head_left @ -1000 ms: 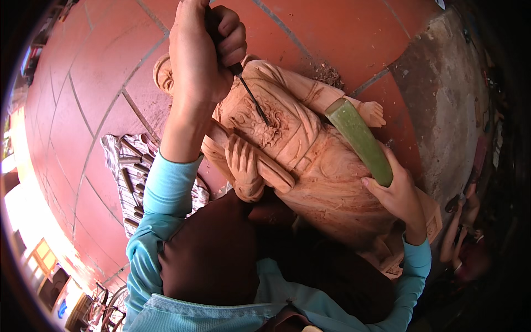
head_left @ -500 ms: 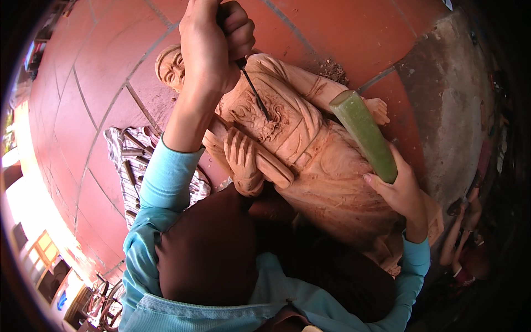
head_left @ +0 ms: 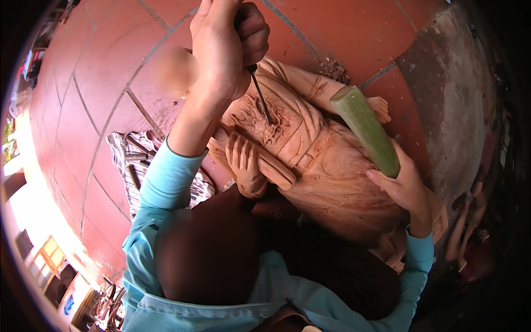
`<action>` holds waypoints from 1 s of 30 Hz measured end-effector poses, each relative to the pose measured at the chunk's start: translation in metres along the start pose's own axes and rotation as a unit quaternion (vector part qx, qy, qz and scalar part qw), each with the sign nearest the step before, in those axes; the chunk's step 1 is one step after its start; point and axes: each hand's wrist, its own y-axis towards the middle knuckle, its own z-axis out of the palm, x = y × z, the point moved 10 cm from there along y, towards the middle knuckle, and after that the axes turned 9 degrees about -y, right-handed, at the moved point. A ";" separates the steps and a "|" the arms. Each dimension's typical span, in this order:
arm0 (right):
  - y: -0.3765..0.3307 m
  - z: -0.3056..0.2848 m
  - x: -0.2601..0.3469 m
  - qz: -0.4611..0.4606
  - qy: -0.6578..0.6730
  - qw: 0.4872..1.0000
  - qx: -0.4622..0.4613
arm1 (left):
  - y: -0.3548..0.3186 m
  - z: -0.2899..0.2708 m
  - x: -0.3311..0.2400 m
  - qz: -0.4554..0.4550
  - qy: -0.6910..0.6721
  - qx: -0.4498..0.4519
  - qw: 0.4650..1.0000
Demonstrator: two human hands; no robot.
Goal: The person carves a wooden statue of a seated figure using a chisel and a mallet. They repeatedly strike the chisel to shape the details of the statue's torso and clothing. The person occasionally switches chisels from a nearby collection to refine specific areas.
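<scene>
Carved reddish-brown wooden figure (head_left: 312, 152), laid slantwise on its back across the red tiled floor (head_left: 94, 110), stretches before the person I'm watching, whose bent leg in dark brown cloth (head_left: 210, 260) is close beside it. The right hand (head_left: 408, 185) has its grip wrapped snugly round the lower end of a thick green cylindrical club (head_left: 365, 130), held over the figure's robe. The left hand (head_left: 227, 55), fingers curled tight, has its grip closed on a slim dark chisel (head_left: 261, 97) whose tip meets the curling relief on the chest. Off to the left, a striped cloth (head_left: 202, 189) bearing slender dark tools (head_left: 133, 176) lies on the floor. Past the figure's far arm sit brownish wood shavings (head_left: 334, 69), near the floor's right edge, where grey concrete (head_left: 445, 105) begins.
</scene>
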 end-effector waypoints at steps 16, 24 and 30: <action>-0.002 -0.005 -0.004 -0.013 0.037 0.999 -0.020 | -0.001 -0.015 -0.012 0.042 0.008 -0.055 0.998; -0.002 -0.005 -0.004 -0.017 0.037 0.999 -0.023 | 0.010 -0.021 0.011 -0.023 -0.081 -0.008 0.996; -0.002 -0.008 -0.004 -0.020 0.035 0.999 -0.024 | 0.004 0.011 0.003 -0.005 -0.068 0.062 0.996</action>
